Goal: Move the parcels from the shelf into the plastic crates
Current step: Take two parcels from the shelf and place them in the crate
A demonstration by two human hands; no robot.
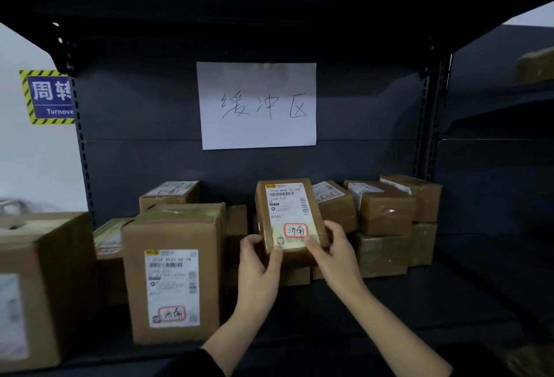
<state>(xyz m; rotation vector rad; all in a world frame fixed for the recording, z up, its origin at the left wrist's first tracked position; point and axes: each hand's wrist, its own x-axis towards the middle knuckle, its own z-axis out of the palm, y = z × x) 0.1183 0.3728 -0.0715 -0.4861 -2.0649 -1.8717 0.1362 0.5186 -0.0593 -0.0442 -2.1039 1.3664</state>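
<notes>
Hands meet on the near end of a small parcel [289,211]. The left hand [257,259] grips its lower left corner, thumb lying on the white label. The right hand [334,252] grips the lower right corner, thumb across the label's bottom edge just below a red stamp [296,230]. The parcel is tipped up so its label faces the person, above the middle of the dark shelf [455,286]; whether its far end rests on the boxes behind, I cannot tell.

Just behind and to the right lies a heap of small boxes [383,214], stacked two high near the back panel. To the left stands a tall box [174,271] with the same kind of label and red stamp. A smaller box [169,193] sits behind it, and a big box [39,286] is at the left edge.

A white sheet of paper [257,105] with handwritten characters is stuck on the back panel above. A blue sign [51,96] with a yellow-and-black striped border hangs on the wall left of the shelf frame.
</notes>
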